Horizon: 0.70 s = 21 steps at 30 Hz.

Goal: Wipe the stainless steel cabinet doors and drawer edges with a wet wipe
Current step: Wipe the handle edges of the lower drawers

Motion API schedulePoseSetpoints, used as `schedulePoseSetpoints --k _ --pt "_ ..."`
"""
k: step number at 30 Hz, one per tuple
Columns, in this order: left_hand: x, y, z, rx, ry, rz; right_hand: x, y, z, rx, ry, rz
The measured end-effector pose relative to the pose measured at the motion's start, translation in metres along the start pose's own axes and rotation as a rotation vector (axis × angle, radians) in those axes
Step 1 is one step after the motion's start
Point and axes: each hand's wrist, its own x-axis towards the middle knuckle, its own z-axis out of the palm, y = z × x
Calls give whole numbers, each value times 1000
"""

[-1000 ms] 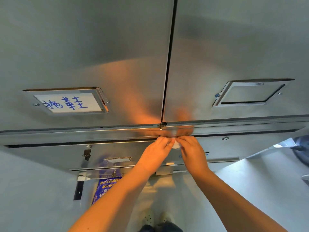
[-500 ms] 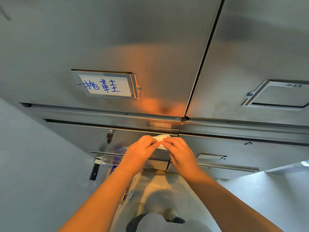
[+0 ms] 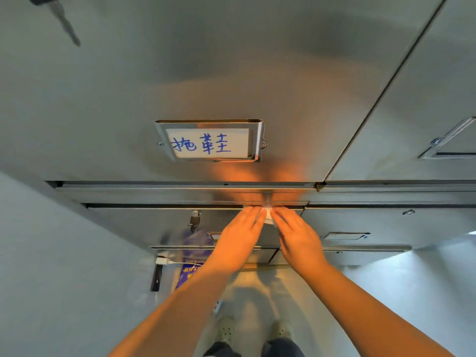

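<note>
**Both hands press the wet wipe to the edge under the labelled door**

The left hand (image 3: 239, 237) and the right hand (image 3: 296, 239) reach forward side by side. Their fingers are stretched out straight, and the fingertips meet over the wet wipe (image 3: 268, 217). Only a small white patch of the wipe shows between the fingertips. It is pressed against the top edge of the lower panel (image 3: 154, 222), just beneath the horizontal rail (image 3: 154, 193) that runs under the upper doors. The thumbs are hidden under the palms, so I cannot tell whether they also grip the wipe.

Above the hands, the left cabinet door (image 3: 206, 60) carries a metal label holder (image 3: 208, 140). It holds a white card with blue handwritten characters. An orange reflection of the hands glows on the steel just below the holder. A dark seam separates this door from the right cabinet door (image 3: 425, 86). That door has a second label holder (image 3: 448, 143), cut off by the frame edge. A blurred key (image 3: 65, 24) hangs in the top left corner.

On the lower panel, a small lock (image 3: 195, 220) sits to the left of the left hand. Lower down, near the wall, are a white plug (image 3: 163, 261) and a blue printed packet (image 3: 192, 271). At the bottom, two pale shoes (image 3: 226, 329) stand on the floor (image 3: 257, 292).
</note>
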Motion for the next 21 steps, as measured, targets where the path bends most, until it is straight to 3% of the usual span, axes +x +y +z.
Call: schedulePoseSetpoints --k 5,14,21 --pt "-3 3 8 317 -116 -8 8 -28 1 -47 -30 82" --pt "-41 -46 -1 241 -102 -149 44 -99 15 -87 -137 37" --pt "-86 -105 -16 154 -27 -299 72 -159 49 -92 -229 -142"
